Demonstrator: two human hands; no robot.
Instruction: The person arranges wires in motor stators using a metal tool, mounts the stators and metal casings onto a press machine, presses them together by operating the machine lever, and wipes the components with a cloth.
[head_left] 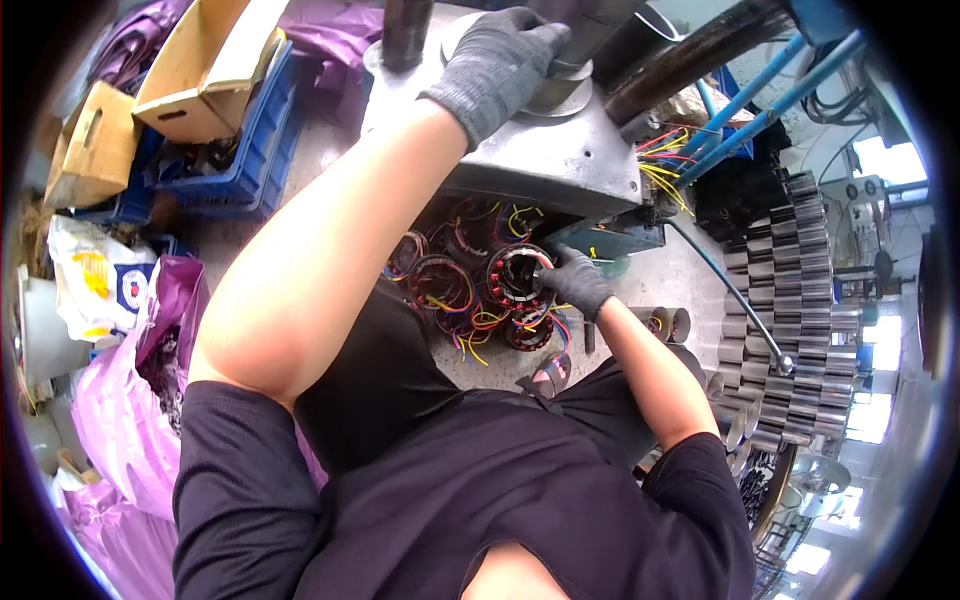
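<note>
My right hand, in a dark grey knit glove, grips the rim of a wound motor stator from its right side. Red lacing and coloured leads show around the stator's ring. More wound stators with loose yellow, red and blue wires cluster beside and below it, under the press table. Up on the metal press table, my left hand, gloved alike, curls against a metal cylinder above a round plate. Part of its fingers is hidden.
Blue crates with cardboard boxes stand at the far left. Purple plastic bags lie nearer. Rows of metal cylinders are stacked at right, behind a thin lever rod. Blue pipes and a dark post flank the press.
</note>
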